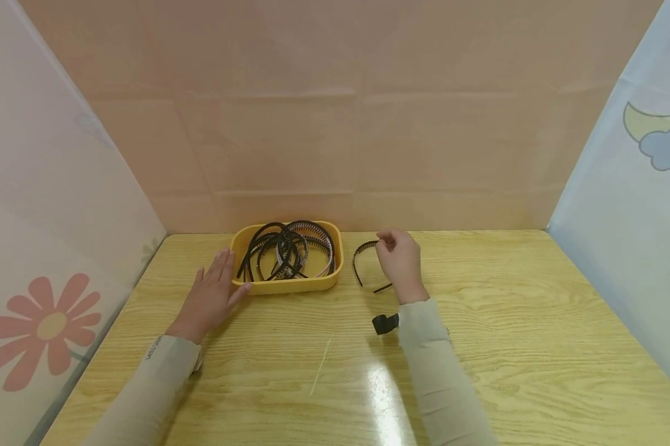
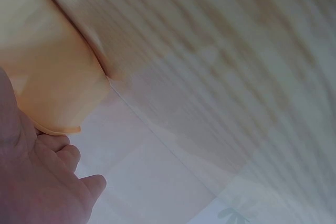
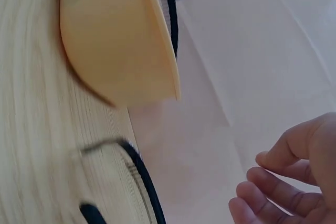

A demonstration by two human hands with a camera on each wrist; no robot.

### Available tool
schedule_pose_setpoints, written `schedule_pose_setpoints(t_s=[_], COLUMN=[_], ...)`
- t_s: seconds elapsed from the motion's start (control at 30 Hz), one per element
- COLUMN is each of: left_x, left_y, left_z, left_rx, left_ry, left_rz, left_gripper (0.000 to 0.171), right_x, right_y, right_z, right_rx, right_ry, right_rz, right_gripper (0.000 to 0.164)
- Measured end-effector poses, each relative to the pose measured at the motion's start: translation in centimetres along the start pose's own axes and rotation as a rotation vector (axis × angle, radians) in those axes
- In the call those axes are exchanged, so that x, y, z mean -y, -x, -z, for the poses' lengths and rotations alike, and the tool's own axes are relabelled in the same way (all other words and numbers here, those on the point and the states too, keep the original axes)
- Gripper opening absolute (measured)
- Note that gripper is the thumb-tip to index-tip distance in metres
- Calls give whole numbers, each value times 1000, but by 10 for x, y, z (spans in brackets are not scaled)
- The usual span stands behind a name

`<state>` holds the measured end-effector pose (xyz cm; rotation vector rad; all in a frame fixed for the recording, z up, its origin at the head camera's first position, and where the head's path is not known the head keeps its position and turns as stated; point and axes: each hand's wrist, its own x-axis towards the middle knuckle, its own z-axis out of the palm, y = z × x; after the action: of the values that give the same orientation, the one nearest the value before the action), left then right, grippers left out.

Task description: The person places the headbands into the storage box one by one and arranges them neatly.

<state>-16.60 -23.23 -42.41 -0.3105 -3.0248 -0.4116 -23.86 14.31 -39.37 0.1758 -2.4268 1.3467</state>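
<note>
A yellow plastic bin stands near the back edge of the table, with several dark toothed headbands piled in it. My left hand rests against the bin's left end, fingers extended along the side and thumb at the front rim. To the right of the bin, one black headband is on the table. My right hand is over its right part and hides some of it in the head view. From the right wrist, a gap shows between the loosely bent fingertips and the black headband.
The wooden table has a pale orange backdrop behind it. White printed panels flank both sides. A black strap end sticks out by the right cuff.
</note>
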Motion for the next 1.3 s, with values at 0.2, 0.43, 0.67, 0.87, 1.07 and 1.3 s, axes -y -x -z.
schedule_pose_setpoints(t_s=[0.2, 0.43, 0.67, 0.87, 1.07, 1.3], left_x=[-1, -3, -2, -1, -1, -1], left_y=[0, 0, 0, 1, 0, -1], left_z=[0, -1, 0, 0, 1, 2], left_rx=[1, 8, 14, 13, 19, 18], left_ry=[-4, -1, -7, -2, -3, -6], left_rz=[0, 1, 2, 5, 5, 6], left_gripper=[87, 87, 87, 87, 87, 87], right_x=[-16, -32, -45, -50, -53, -55], right_y=[1, 2, 1, 1, 0, 0], right_z=[13, 22, 32, 36, 36, 33], right_rx=[-10, 2, 70, 124, 169, 208], right_ry=[25, 43, 76, 84, 124, 130], right_rz=[-83, -137, -236, -308, -351, -398], right_gripper=[28, 29, 34, 40, 39, 38])
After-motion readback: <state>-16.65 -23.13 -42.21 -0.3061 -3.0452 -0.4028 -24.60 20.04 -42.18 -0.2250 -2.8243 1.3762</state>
